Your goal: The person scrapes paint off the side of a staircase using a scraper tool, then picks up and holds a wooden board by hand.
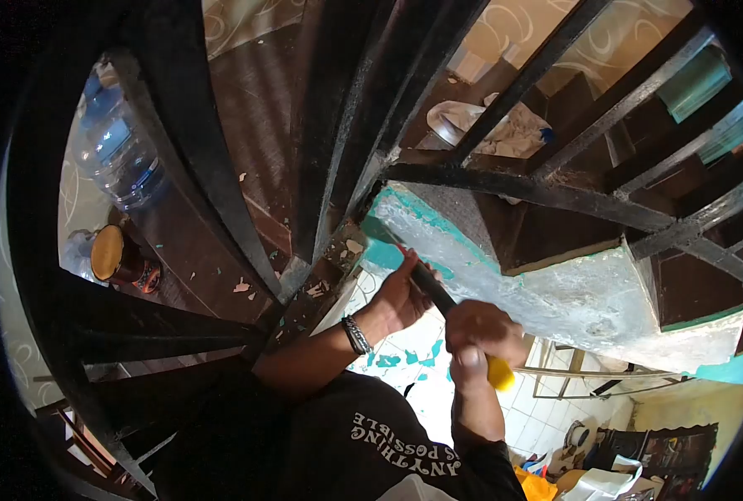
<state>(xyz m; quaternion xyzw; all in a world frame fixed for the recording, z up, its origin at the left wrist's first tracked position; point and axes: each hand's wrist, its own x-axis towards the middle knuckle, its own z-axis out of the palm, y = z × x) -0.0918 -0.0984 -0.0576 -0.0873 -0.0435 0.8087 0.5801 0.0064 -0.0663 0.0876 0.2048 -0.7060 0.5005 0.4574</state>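
Observation:
A long-handled scraper with a dark shaft and a yellow end slants across the middle of the view. My right hand is closed round its handle near the yellow end and is slightly blurred. Closer to the tip, my left hand, with a bracelet on its wrist, grips the shaft. The tip meets the turquoise paint on the side wall of the stairs; the blade itself is hard to make out. Much of that wall is bare grey, with turquoise left along its edges.
Black metal railings stand around me. Paint flakes lie on the brown steps. A large plastic bottle and a drum are at the left. A cloth lies on a step. Turquoise flakes dot the white tiles below.

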